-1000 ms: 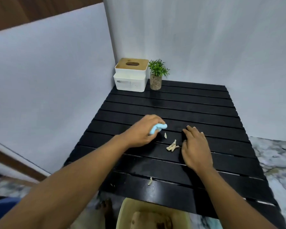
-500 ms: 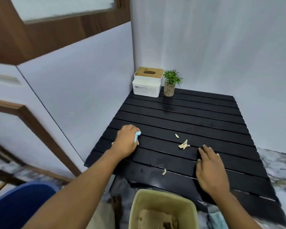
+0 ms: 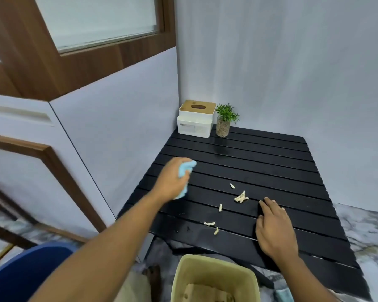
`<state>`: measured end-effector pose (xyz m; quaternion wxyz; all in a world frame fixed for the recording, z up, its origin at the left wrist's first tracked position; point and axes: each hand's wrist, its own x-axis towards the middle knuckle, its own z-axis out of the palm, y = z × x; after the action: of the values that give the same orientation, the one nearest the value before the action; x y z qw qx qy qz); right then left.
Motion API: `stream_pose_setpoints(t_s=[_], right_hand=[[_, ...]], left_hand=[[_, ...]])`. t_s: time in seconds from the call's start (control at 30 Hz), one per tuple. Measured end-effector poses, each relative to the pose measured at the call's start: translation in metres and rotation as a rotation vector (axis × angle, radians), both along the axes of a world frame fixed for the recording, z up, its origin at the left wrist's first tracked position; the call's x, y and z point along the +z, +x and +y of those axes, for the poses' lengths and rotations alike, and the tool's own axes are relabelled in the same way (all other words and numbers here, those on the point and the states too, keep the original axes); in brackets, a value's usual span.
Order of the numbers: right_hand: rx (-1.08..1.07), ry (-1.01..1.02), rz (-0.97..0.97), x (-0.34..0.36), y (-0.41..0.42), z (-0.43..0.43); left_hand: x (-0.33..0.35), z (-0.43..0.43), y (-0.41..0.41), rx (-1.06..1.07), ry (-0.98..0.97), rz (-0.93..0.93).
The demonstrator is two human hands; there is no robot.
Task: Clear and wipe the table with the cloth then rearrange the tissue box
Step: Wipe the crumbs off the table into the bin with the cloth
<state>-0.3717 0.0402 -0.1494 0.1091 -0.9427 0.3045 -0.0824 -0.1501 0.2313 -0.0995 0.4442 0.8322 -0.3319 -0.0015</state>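
the left hand (image 3: 169, 182) is over the left part of the black slatted table (image 3: 271, 162), fingers curled round a bunched light-blue cloth (image 3: 184, 171). one end of the cloth pokes out past the knuckles toward the far side, the other hangs below the heel of the hand. the hand is blurred, so it is hard to say whether the cloth is pressed on the slats or held just above them.

the right hand (image 3: 273, 232) lies palm down on the near right part of the table, fingers straight and close together, pointing toward the far left; it holds nothing.

between the two hands pale scraps (image 3: 241, 197) lie on the dark slats: a small clump just beyond the right fingertips, one single piece a little farther back, another single piece nearer the middle, and two more close to the near edge.

the tissue box (image 3: 195, 119), white with a wooden lid and an oval slot on top, stands in the far left corner of the table, where two walls meet. just beside it on the right stands a small potted plant (image 3: 224, 119) in a glass of pebbles.

below the near edge of the table an open beige bin (image 3: 214, 261) sits on the marbled floor. a blue chair seat (image 3: 31, 273) shows at the bottom left.
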Motion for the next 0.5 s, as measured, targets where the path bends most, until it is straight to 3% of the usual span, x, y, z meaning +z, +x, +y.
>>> stream_pose_setpoints(t_s=[0.23,0.33,0.5], right_hand=[[-0.008,-0.030,0.007,-0.004,0.001,-0.001],[-0.015,-0.042,0.021,-0.007,0.003,-0.001],[-0.018,-0.050,0.034,-0.007,0.004,-0.002]], left_hand=[[-0.048,0.079,0.006,0.034,0.440,-0.151],[-0.062,0.063,-0.024,0.127,0.386,-0.156],[-0.059,-0.008,-0.084,-0.025,0.307,-0.103]])
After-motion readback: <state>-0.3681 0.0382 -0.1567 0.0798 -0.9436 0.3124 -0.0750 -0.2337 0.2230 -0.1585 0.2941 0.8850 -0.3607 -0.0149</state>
